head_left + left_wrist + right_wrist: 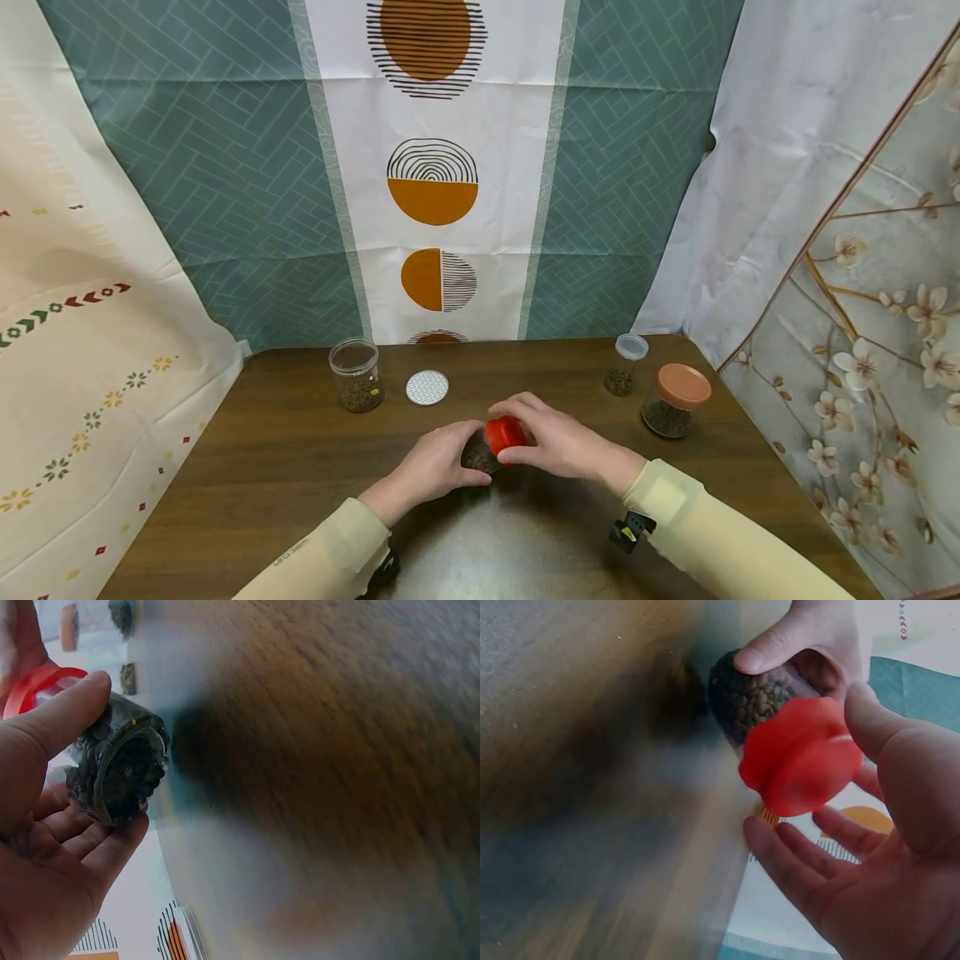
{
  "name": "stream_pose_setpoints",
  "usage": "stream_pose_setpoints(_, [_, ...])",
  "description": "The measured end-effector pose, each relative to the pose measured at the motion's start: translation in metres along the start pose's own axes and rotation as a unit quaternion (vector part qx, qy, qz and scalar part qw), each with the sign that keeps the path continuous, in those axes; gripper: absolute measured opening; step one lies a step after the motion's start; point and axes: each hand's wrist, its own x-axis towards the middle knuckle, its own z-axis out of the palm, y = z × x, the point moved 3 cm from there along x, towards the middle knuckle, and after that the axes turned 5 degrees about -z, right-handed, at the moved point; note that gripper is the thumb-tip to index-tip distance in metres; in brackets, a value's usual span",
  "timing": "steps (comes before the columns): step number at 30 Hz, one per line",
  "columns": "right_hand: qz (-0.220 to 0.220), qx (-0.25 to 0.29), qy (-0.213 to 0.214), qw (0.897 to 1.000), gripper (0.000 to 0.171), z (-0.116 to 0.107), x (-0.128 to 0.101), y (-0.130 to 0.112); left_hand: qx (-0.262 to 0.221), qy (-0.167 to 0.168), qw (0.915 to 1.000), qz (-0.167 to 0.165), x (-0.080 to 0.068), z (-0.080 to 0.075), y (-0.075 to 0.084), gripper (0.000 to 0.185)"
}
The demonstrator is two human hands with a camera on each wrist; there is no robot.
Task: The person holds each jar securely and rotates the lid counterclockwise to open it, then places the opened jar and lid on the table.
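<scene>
Above the middle of the table, my left hand (442,462) grips a clear jar (120,769) of dark, peppercorn-like grains, thumb on one side and fingers on the other. The jar is tilted, and its base shows in the left wrist view. A red lid (802,761) with a scalloped edge sits at the jar's mouth, facing right. Around the lid's rim curl the thumb and fingers of my right hand (555,437). How firmly these fingers press on the rim is hard to tell.
Back left, an uncovered clear jar (356,379) with some grains stands beside a white patterned disc (427,387). At the back right are a small jar with a translucent lid (632,347) and a jar with an orange-brown lid (683,385). Fabric curtains (247,167) hang behind the wooden table (285,433).
</scene>
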Motion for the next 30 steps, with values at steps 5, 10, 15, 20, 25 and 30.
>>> stream_pose_setpoints(5, [0.061, 0.006, 0.017, 0.998, 0.061, -0.0053, 0.0018, 0.0003, -0.001, 0.002, 1.0000, 0.003, -0.0002, 0.0008, -0.0008, 0.071])
stream_pose_setpoints(10, [0.102, -0.004, 0.024, 0.995, 0.060, -0.0050, 0.0050, 0.0018, -0.003, 0.004, 1.0000, 0.005, -0.0005, 0.0016, -0.0012, 0.069])
stream_pose_setpoints(15, [0.097, -0.005, 0.010, 0.995, 0.058, -0.0040, 0.0071, 0.0013, -0.001, 0.003, 1.0000, 0.002, -0.0004, 0.0015, -0.0007, 0.070])
stream_pose_setpoints(20, [0.092, -0.007, -0.001, 0.996, 0.057, -0.0036, 0.0069, 0.0008, 0.002, 0.001, 1.0000, -0.002, -0.0002, 0.0012, 0.0001, 0.072])
stream_pose_setpoints(25, [0.088, -0.012, -0.002, 0.996, 0.056, -0.0033, 0.0069, 0.0007, 0.000, 0.000, 1.0000, -0.001, 0.0000, 0.0007, 0.0013, 0.072])
stream_pose_setpoints(30, [0.080, -0.007, 0.001, 0.997, 0.054, -0.0022, 0.0072, 0.0015, 0.002, 0.001, 1.0000, 0.000, -0.0001, 0.0012, 0.0008, 0.071])
